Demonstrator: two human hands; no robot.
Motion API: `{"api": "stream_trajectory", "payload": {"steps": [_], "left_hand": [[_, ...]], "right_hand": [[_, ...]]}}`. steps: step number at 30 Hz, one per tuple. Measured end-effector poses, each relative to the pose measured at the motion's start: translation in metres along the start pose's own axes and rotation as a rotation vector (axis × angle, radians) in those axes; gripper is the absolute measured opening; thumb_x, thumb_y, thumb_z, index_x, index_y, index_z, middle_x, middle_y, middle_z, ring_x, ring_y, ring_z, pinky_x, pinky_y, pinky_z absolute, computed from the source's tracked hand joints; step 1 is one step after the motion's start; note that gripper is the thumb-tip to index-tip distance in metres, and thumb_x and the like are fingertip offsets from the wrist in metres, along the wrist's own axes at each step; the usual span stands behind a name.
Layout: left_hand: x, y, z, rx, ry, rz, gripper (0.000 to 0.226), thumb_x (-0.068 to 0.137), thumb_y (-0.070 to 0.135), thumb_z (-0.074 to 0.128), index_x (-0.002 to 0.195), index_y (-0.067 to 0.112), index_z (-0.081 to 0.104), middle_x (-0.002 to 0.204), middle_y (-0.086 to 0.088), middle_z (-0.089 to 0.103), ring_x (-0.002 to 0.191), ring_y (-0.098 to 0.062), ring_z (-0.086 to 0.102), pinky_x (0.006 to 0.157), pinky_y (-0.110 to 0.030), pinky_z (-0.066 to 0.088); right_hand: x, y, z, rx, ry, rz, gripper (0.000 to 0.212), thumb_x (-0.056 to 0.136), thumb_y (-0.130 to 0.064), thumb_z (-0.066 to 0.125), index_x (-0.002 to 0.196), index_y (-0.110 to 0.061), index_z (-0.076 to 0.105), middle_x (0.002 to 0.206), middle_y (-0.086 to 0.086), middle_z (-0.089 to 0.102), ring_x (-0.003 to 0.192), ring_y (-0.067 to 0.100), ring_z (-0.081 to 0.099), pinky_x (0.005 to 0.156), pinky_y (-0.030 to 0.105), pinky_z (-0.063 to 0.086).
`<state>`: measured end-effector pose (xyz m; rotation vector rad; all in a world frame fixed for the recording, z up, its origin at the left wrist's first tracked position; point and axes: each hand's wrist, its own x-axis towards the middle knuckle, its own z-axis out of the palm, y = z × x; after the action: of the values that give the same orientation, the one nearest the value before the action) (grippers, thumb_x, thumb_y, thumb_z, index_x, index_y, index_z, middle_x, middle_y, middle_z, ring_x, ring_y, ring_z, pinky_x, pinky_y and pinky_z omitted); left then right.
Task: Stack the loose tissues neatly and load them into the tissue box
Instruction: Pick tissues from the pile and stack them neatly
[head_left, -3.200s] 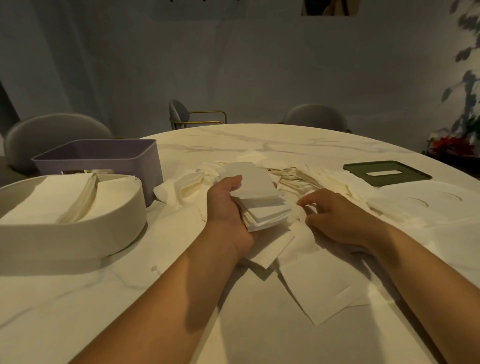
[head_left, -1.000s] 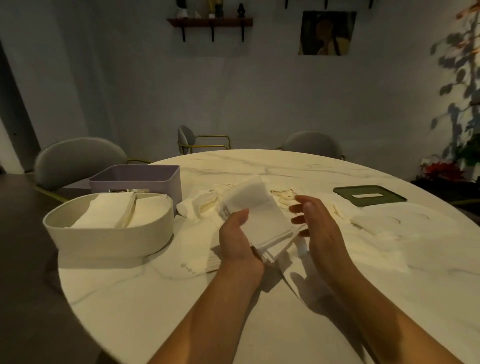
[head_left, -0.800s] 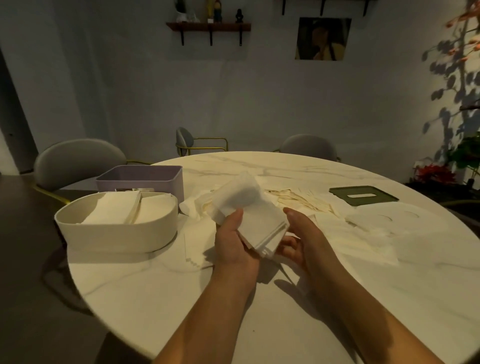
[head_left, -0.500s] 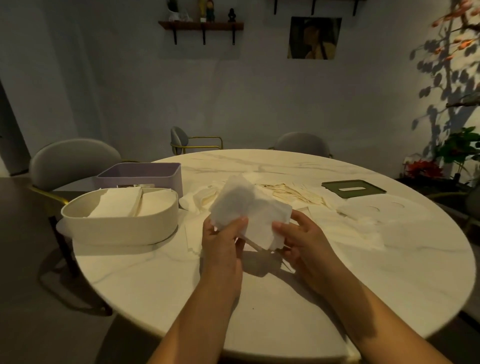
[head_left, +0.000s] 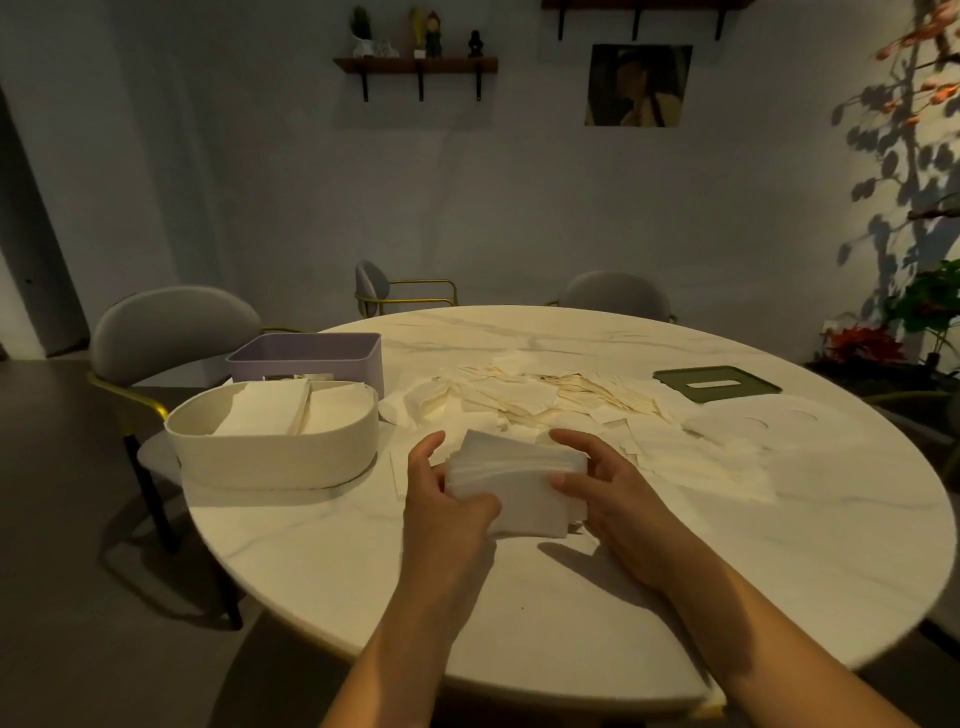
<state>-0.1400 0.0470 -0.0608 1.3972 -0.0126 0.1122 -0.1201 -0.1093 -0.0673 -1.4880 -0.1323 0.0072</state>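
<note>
1. Stack (head_left: 514, 483), centre of frame: low over the table (head_left: 571, 613), close to level, edges roughly flush. Contact with the tabletop not discernible.
2. Left hand (head_left: 441, 499): curled round the left end of the stack, thumb across the near face, fingers behind.
3. Right hand (head_left: 608, 493): curled round the right end, thumb on the near face, fingers over the far edge.
4. Change over the last half second: earlier raised, tilted and fanned, pinched along its lower edge. Now lowered and pressed square between both hands.
5. Three seconds back: carried by the left hand alone, right hand picking at the pile.
6. Meaning for the task: gathering paused and squaring under way. This batch judged nearly ready for loading.
7. Cream box (head_left: 275, 462), centre left: open, already holding folded tissues. Purple box (head_left: 306, 358) just behind it.
8. Loose tissues (head_left: 545, 400), beyond the hands: many left spread out, so the task judged well short of done.
9. Green lid (head_left: 717, 384) and pale lid (head_left: 753, 431), right of frame: both off, well apart from the boxes.
</note>
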Motion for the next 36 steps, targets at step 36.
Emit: {"api": "stream_trajectory", "payload": {"steps": [36], "left_hand": [[-0.004, 0.001, 0.007, -0.077, -0.158, -0.008, 0.069, 0.090, -0.005, 0.053, 0.134, 0.043, 0.029, 0.105, 0.022, 0.044, 0.090, -0.007, 0.051, 0.049, -0.005, 0.046]], "right_hand": [[0.002, 0.002, 0.005, -0.405, 0.153, -0.231, 0.065, 0.082, -0.020, 0.071, 0.130, -0.041, 0.032, 0.118, -0.015, 0.043, 0.091, 0.003, 0.050, 0.068, 0.010, 0.046]]}}
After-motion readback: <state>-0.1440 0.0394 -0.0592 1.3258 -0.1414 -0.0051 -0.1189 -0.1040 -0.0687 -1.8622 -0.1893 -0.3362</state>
